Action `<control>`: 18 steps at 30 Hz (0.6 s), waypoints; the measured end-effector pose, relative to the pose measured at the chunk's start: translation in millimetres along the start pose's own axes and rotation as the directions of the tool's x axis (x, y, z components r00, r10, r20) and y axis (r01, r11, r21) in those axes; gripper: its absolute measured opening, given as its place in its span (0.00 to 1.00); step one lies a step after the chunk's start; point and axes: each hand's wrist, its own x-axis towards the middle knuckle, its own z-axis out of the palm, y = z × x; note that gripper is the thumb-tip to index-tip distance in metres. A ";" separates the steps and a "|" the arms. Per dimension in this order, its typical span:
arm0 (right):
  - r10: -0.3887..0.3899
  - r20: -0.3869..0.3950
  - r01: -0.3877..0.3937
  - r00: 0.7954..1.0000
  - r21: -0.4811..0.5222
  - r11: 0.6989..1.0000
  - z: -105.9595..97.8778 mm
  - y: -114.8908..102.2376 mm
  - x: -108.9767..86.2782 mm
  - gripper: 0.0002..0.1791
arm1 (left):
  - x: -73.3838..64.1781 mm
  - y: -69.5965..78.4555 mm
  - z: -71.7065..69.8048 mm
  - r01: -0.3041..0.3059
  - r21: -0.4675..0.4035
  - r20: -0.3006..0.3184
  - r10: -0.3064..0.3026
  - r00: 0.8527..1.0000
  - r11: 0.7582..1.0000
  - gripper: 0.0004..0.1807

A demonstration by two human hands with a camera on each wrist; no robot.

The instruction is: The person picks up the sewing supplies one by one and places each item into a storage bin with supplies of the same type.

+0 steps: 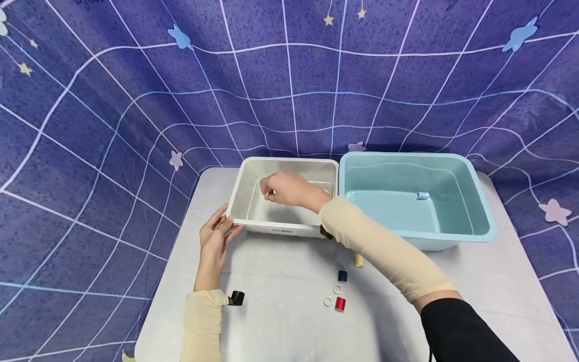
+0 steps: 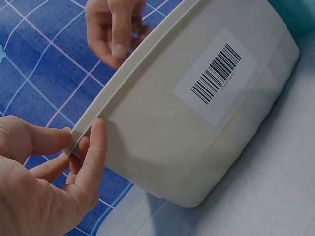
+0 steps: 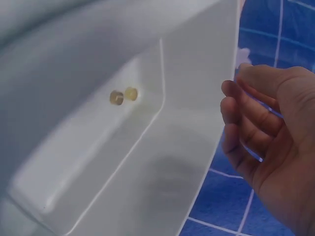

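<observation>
The white bin [image 1: 246, 191] stands near the middle of the head frame, its long axis running from left to right, and the two hands relate to it differently. The left hand [image 1: 213, 240] is at its lower-left corner, with the grip clamped on the rim: in the left wrist view, the thumb is above and a finger lies against the outer wall. The right hand [image 1: 289, 188] is over the inside of the same bin, and its forearm crosses above the lower-right part of the rim. Its fingers are loosely bent, and I see nothing held between them, so I judge this grip as apart. On the bin's floor lie two small pieces, a brown piece [image 3: 116, 98] and a yellow piece [image 3: 131, 94], left of the right hand in the right wrist view (what they are exactly, I cannot tell). The right hand appears nearer to them than the left one; this is the relation which matters most, in my judgement. The red spool [image 1: 340, 304], the dark blue spool [image 1: 342, 276] and the yellowish spool [image 1: 359, 260] are on the counter [image 1: 271, 306], toward the lower right from both hands in the head frame.
</observation>
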 end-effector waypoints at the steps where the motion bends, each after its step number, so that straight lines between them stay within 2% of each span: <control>1: -0.008 -0.009 0.008 1.000 0.000 1.000 -0.6 -2.0 -3.5 0.03 | 0.5 0.0 0.2 -0.002 -0.002 0.001 0.002 1.000 1.000 0.31; 10: -0.077 -0.053 0.079 0.996 0.047 0.996 -5.1 -28.0 -41.2 0.06 | 1.2 -1.5 1.6 -0.025 -0.007 -0.007 0.025 1.000 1.000 0.29; 18: -0.119 -0.035 0.122 0.992 0.091 0.988 9.8 -45.5 -81.1 0.06 | 0.7 -1.2 1.6 0.007 -0.008 -0.014 -0.007 1.000 1.000 0.29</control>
